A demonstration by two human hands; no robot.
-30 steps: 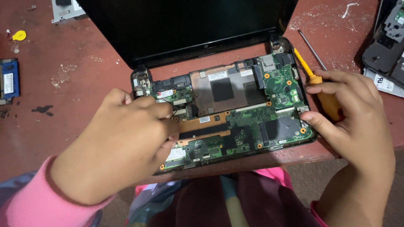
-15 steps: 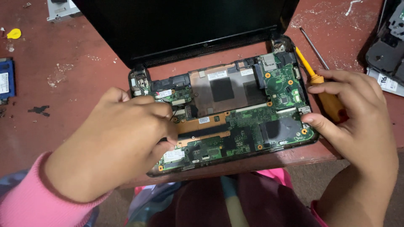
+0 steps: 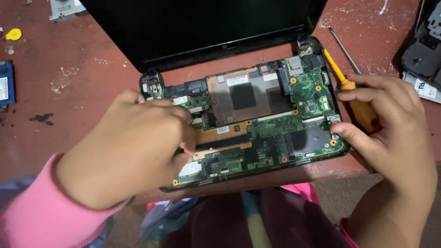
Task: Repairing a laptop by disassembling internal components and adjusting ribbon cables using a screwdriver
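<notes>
One opened laptop point(image 3: 257, 115), two screwdrivers point(image 3: 353, 98), two hands point(image 3: 133, 151), one yellow pick point(image 3: 14, 34).

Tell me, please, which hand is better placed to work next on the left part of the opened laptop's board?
The left hand: its fingertips already pinch at the circuit board beside the copper strip. The right hand is occupied at the laptop's right edge, holding the orange screwdriver.

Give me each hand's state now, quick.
Left hand: curled, fingertips down on the circuit board; whether it grips anything cannot be told.
Right hand: closed on the orange screwdriver, thumb at the laptop edge.
</notes>
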